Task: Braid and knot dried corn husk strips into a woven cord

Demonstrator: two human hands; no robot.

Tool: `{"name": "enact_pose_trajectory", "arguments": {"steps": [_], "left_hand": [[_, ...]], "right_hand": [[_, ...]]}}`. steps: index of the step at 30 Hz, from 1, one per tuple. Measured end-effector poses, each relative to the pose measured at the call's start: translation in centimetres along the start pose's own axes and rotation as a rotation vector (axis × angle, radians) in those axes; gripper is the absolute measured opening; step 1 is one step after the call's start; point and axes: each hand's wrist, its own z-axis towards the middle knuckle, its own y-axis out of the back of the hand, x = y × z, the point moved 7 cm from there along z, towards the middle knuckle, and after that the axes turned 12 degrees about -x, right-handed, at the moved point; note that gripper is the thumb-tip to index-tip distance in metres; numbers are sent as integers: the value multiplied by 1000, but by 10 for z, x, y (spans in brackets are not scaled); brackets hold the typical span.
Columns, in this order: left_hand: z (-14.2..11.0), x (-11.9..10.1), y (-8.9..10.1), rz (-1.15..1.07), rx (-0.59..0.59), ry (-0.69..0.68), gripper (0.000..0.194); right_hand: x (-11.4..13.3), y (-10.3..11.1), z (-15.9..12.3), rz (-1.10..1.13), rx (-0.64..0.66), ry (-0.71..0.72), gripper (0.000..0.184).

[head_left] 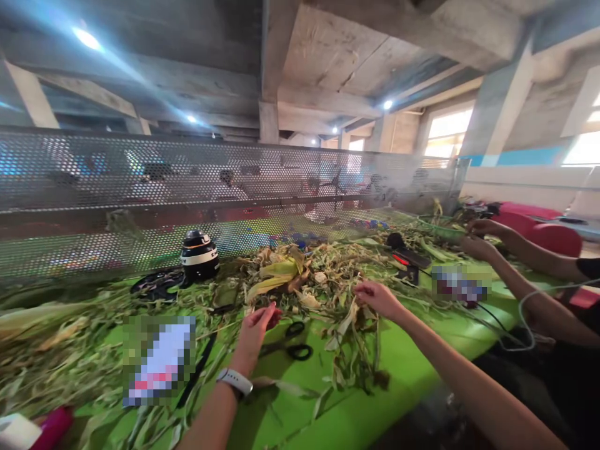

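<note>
Rightward, tabletop (394, 369) separates husks (281, 273) from edge (485, 344); whether left fingers (268, 315) or right fingers (365, 289) grip anything is unclear.

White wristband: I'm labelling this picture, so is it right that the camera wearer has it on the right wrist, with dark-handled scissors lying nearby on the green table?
Not quite: the head view shows the white wristband at the wrist of the wearer's left hand. The dark-handled scissors do lie nearby on the green table.
</note>
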Motion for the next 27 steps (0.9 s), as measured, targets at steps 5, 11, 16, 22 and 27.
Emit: {"name": "enact_pose_trajectory", "arguments": {"steps": [5,11,16,22,27], "left_hand": [[-2,2,-3,-8,29,14,43],[0,3,-2,-22,38,2,40],[0,2,-1,-10,28,-6,41],[0,0,1,-50,-18,12,44],[-1,-2,-2,-16,4,-23,42]], "right_hand": [[28,10,-25,-587,-15,440,42],[42,-30,-25,-938,229,669,40],[58,-19,29,-1024,129,555,29],[69,5,59,-1041,195,451,44],[39,-24,-5,-865,675,550,91]]}}
